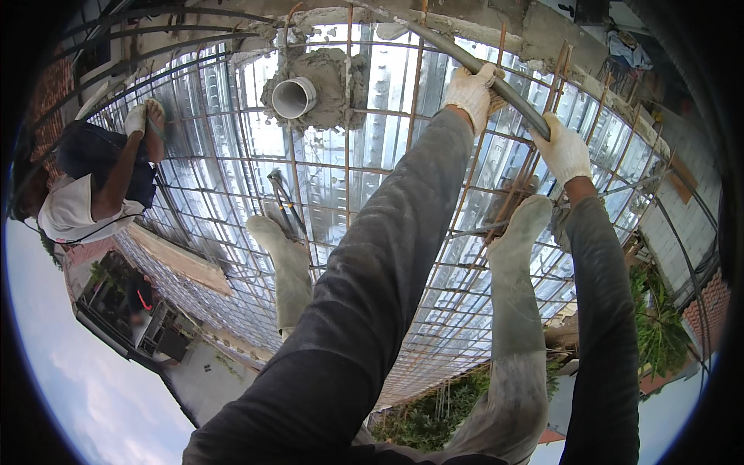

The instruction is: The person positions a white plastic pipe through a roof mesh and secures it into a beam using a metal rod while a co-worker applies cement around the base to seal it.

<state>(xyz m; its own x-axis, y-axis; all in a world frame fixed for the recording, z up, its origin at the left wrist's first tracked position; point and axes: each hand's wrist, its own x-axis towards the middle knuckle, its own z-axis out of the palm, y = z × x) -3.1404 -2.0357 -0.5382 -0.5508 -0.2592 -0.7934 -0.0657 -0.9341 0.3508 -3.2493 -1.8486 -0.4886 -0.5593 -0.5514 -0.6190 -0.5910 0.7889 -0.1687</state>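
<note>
A long grey pole (446,45) slants from the top edge of the view down to the right. My left hand (471,94), in a white work glove, is closed round it partway along. Near its lower end my right hand (561,147), also gloved, grips it, with the tip by the thumb. Both arms reach over a grid of thin steel bars (349,167) laid on a shiny ribbed metal deck (325,180). Left of the hands, a white plastic pipe (294,98) stands up through a patch of wet-looking grey cement (338,77).
My boots (515,240) stand on the grid. A pincer-like tool with two handles (285,200) lies near the left boot. At the left a person in a white shirt (81,209) crouches. A wooden board (182,260) lies beyond. A concrete edge (542,35) runs along the top.
</note>
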